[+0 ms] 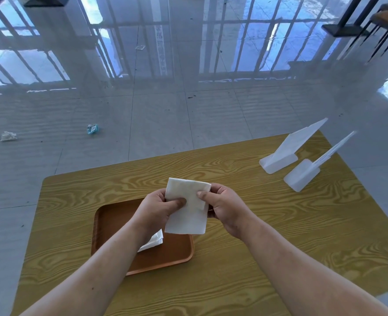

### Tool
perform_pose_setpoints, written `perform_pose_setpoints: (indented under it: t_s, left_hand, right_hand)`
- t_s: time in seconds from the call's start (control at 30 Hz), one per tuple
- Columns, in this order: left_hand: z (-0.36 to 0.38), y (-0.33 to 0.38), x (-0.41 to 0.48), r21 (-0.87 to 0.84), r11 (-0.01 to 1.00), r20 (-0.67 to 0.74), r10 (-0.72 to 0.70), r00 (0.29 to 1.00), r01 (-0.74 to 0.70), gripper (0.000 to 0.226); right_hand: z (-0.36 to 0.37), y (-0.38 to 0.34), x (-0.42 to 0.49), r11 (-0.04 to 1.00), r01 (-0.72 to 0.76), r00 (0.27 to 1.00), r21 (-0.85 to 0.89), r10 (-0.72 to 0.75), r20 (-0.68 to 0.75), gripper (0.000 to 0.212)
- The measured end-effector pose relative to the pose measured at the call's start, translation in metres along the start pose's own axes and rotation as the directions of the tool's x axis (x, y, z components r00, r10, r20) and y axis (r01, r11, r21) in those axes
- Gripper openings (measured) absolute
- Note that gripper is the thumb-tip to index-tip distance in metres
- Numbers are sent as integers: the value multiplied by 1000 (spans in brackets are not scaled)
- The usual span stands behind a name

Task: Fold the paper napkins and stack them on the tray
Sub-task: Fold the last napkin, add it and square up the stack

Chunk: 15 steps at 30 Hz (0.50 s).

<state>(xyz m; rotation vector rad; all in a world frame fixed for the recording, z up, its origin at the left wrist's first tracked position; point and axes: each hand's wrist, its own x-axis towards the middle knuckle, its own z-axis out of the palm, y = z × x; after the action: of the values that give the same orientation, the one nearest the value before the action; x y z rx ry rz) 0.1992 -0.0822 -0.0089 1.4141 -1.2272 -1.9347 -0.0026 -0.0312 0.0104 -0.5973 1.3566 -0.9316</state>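
A white paper napkin hangs in the air above the tray, folded into a tall rectangle. My left hand pinches its upper left edge, thumb on the front. My right hand pinches its upper right edge the same way. Below them a brown tray lies on the wooden table. A small pile of folded white napkins rests on the tray, mostly hidden by my left forearm.
Two white plastic stands with upright cards sit at the table's far right. Crumpled scraps lie on the glossy tiled floor beyond the table. Chair and table legs stand far right.
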Motion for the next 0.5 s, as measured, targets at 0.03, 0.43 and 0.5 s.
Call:
perform_pose_setpoints:
  t_s: [0.03, 0.43, 0.5]
  left_hand:
    - [1, 1, 0, -12, 1000, -8, 2, 1000, -2, 13]
    - [4, 6, 0, -61, 996, -19, -58, 998, 57, 17]
    - [3, 5, 1, -56, 996, -16, -64, 998, 63, 16]
  right_hand:
    - [1, 0, -1, 1000, -13, 1000, 3, 13, 10, 16]
    - [3, -1, -3, 994, -107, 994, 14, 106, 36, 21]
    - [1, -1, -1, 995, -100, 995, 2, 100, 16, 20]
